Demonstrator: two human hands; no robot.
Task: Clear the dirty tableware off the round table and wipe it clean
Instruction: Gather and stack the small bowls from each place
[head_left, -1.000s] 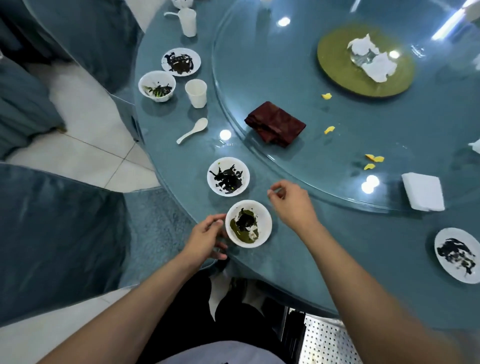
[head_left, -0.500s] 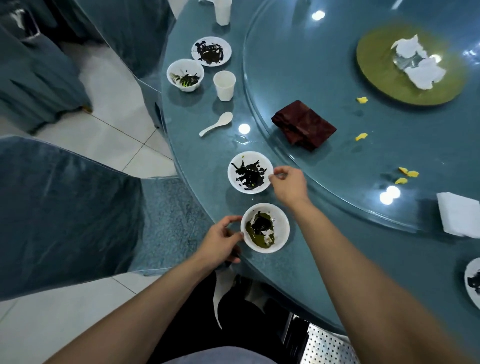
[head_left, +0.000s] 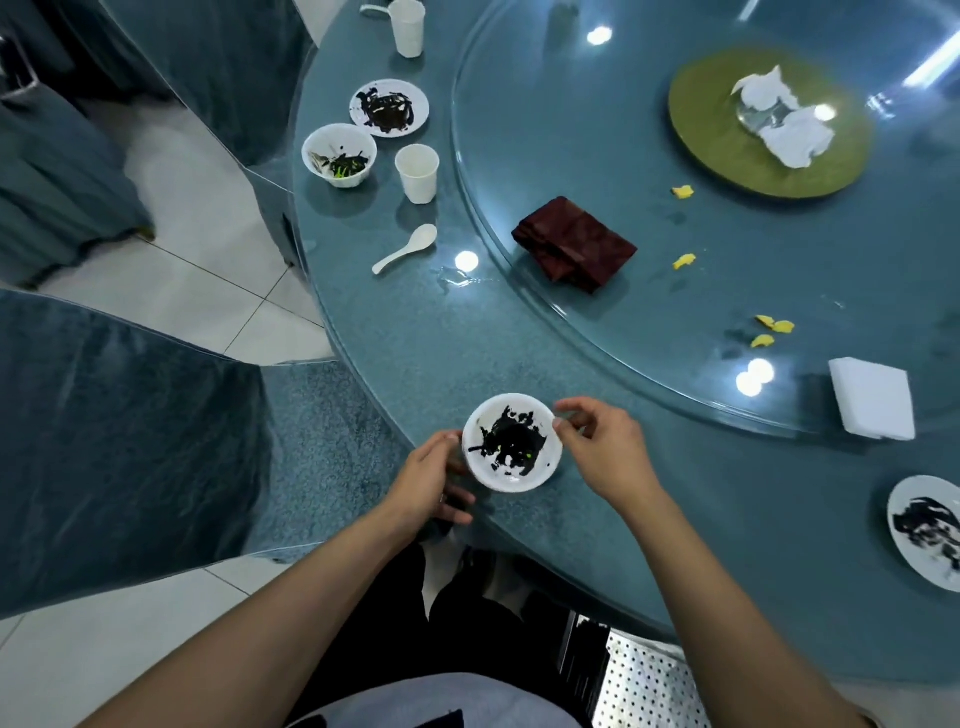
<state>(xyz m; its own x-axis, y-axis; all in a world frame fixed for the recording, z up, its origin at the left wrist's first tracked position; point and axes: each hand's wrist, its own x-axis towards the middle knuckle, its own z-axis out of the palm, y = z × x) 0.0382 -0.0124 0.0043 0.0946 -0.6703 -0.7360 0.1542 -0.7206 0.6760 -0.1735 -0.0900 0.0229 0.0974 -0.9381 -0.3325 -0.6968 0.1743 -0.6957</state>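
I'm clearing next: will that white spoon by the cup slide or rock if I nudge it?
The spoon looks like glazed ceramic lying on the smooth glass table, so it would probably slide easily. Its rounded bowl may let it rock or pivot. Likely brittle if dropped.

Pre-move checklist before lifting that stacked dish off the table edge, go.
1. Right hand pinches small plate at its right rim: ok.
2. Left hand on the dish's left side: ok; which piece it holds, cannot tell.
3. Plate seated level on whatever is beneath: cannot tell, hidden by the plate.
4. Dark residue inside the plate rim, none spilled: ok.
5. Lift path free: white spoon and paper cup lie well away: ok.
6. Drop-off bin or tray in view: not ok.
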